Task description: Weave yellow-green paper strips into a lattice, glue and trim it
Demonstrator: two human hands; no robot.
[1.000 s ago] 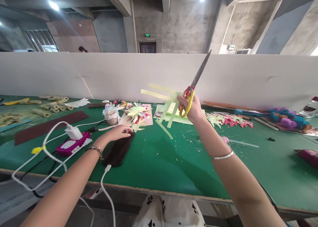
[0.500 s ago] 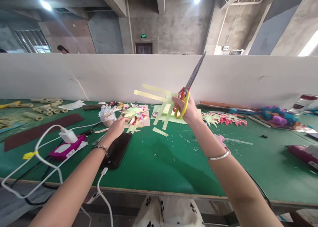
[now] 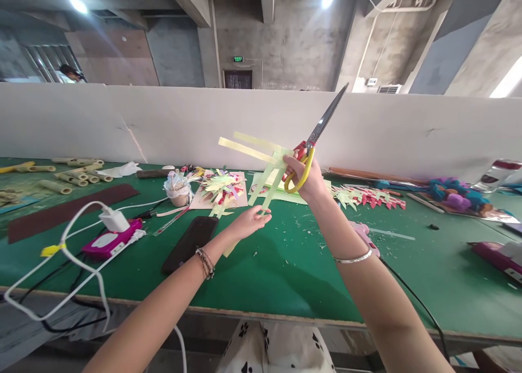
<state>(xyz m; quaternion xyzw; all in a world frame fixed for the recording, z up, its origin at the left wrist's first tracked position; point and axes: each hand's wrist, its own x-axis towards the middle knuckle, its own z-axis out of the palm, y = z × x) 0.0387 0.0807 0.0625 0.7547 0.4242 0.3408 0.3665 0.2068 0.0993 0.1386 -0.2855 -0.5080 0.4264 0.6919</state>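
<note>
My right hand (image 3: 306, 174) is closed around the yellow-and-red handles of a pair of scissors (image 3: 326, 117), whose closed blades point up and to the right. That hand also pinches a group of pale yellow-green paper strips (image 3: 248, 149), crossed over each other; two stick out left and two hang down. My left hand (image 3: 250, 221) has its fingers together at the lower end of a hanging strip (image 3: 274, 189). Under the left wrist a short piece of paper strip (image 3: 231, 248) shows; whether the hand holds it is hidden.
A black phone (image 3: 191, 242) lies left of my left hand. Behind it are a card with colourful paper scraps (image 3: 222, 188) and a wrapped pot (image 3: 178, 189). Further left are a purple power strip (image 3: 112, 240) with cables and bamboo pieces (image 3: 79, 173). A pink glue gun (image 3: 365, 234) lies under my right forearm.
My left hand has moved right, from beside the paper scraps to the hanging strip's lower end. The loose strip lying in the middle is no longer seen there. The right hand stays nearly still.
</note>
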